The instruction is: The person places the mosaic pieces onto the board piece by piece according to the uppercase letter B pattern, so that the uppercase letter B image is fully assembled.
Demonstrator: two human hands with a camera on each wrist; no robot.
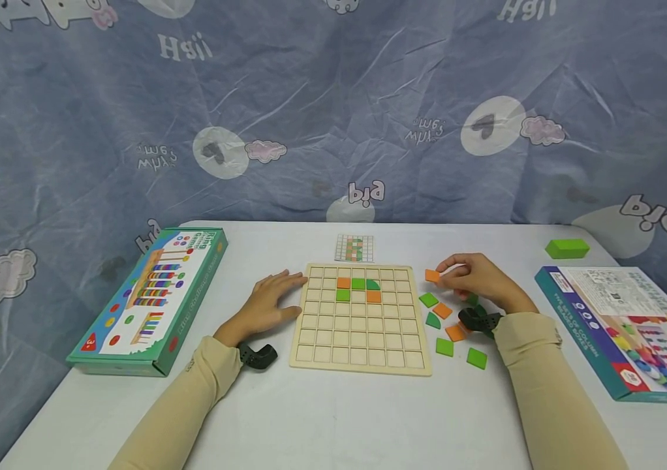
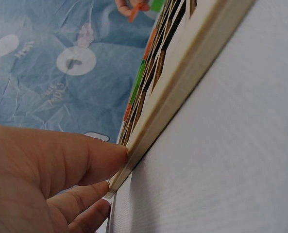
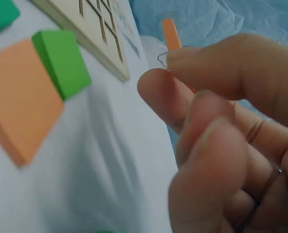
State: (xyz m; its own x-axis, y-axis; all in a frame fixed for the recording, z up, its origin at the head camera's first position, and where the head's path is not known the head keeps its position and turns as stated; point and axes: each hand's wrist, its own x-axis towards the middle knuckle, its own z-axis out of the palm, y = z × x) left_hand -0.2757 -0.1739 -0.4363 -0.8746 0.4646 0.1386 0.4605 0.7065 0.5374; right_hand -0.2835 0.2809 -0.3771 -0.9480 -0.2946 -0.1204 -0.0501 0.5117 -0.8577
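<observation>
A wooden grid board [image 1: 359,339] lies mid-table, with orange, light green and dark green tiles set in several of its upper cells. My left hand [image 1: 269,301] rests at the board's left edge; in the left wrist view its thumb [image 2: 102,155] touches the rim. Between thumb and fingertips, my right hand [image 1: 477,277] pinches an orange square tile [image 1: 432,276], raised just off the board's upper right corner. Below that hand lie loose tiles, among them a light green square [image 1: 444,346], an orange square [image 1: 442,311] and a dark green rounded piece [image 1: 433,320].
A small printed pattern card [image 1: 354,248] lies behind the board. One toy box [image 1: 151,294] sits at the left and another box [image 1: 633,333] at the right. A green block [image 1: 567,249] stands at the back right. A patterned blue cloth [image 1: 333,117] hangs behind the table.
</observation>
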